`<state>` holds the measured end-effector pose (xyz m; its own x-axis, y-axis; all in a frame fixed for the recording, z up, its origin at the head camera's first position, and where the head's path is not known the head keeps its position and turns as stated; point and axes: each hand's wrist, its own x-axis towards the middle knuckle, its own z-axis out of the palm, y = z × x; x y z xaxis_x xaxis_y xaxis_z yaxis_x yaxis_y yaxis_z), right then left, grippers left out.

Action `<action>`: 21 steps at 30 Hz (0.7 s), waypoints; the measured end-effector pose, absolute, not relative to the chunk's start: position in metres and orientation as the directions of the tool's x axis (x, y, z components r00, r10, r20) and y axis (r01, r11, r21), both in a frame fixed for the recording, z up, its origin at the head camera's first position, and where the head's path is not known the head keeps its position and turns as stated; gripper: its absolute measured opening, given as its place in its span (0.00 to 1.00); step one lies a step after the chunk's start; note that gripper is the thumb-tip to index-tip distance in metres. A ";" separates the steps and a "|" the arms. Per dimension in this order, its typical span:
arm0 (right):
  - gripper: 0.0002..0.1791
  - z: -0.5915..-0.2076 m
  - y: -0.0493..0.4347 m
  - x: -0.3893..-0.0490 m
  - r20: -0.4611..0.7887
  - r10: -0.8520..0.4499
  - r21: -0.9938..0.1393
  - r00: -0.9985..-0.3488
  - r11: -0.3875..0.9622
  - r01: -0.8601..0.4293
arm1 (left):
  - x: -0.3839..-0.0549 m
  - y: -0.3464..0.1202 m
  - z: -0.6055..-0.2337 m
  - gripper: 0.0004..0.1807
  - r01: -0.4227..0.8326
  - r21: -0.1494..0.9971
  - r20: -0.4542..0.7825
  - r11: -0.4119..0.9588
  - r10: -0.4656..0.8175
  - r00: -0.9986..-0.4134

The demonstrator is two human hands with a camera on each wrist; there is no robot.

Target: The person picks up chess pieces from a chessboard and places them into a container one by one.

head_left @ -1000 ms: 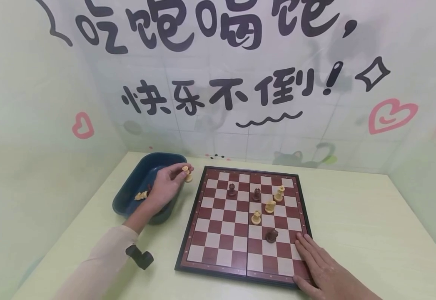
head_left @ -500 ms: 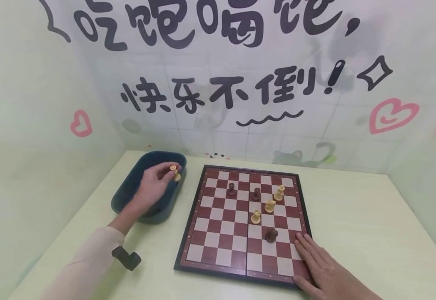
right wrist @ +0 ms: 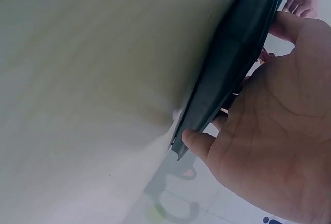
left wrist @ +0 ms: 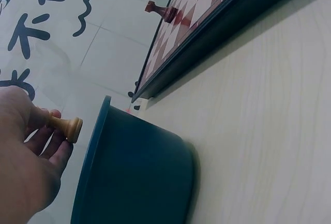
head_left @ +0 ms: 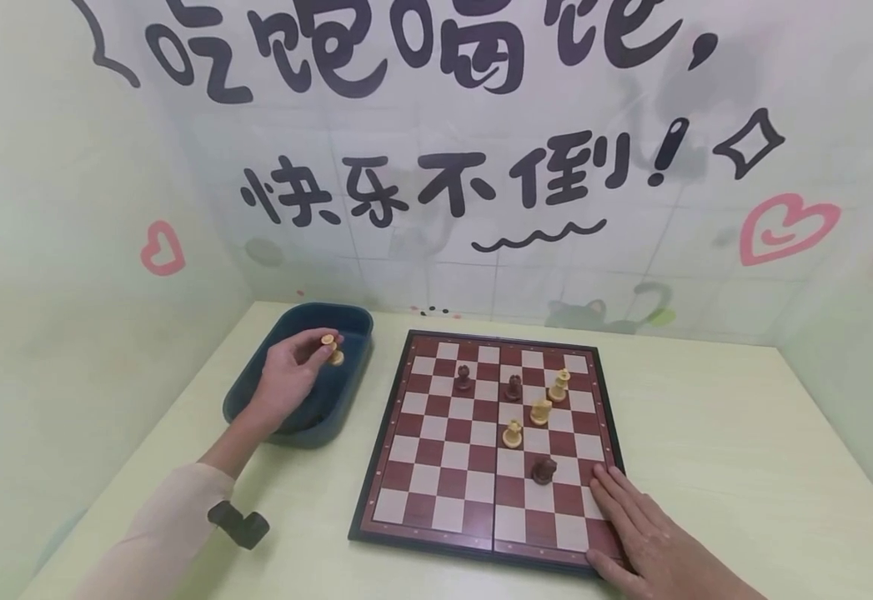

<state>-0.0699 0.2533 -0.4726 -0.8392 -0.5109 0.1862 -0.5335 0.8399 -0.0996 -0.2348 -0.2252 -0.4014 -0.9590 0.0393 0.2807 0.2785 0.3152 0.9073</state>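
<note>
My left hand (head_left: 291,372) pinches a cream chess piece (head_left: 333,351) with a round, flat top, holding it over the blue plastic tub (head_left: 358,379). In the left wrist view its stem and base (left wrist: 72,129) stick out from the fingers beside the tub's rim. My right hand (head_left: 649,537) rests along the right front edge of the chessboard (head_left: 421,540), fingers straight. Standing on the board are two dark rooks (head_left: 464,380), a dark knight (head_left: 544,472), a cream knight (head_left: 540,412), a tall cream piece (head_left: 559,387) and a shorter cream piece (head_left: 512,434). Much of the tub's inside is hidden by my left hand.
The pale table (head_left: 714,433) extends right of the board, with a strip of it between tub and board. A wall covering with large black lettering (head_left: 451,183) rises behind. A black strap (head_left: 238,525) hangs from the left sleeve (head_left: 173,508).
My left hand has moved left with the cream chess piece, from the tub's right rim to over its inside. The right hand and the pieces on the board stay as they were.
</note>
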 end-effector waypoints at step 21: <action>0.45 -0.473 0.254 -0.070 0.245 -0.529 -0.076 -0.812 0.825 -0.560 | -0.231 -0.237 -0.406 0.19 0.234 0.916 0.239 0.326 0.025 -0.971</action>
<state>-0.0702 0.2543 -0.4726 -0.8122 -0.5293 0.2453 -0.5605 0.8246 -0.0763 -0.2306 -0.2367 -0.4064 -0.9707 0.0255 0.2389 0.2340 0.3259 0.9160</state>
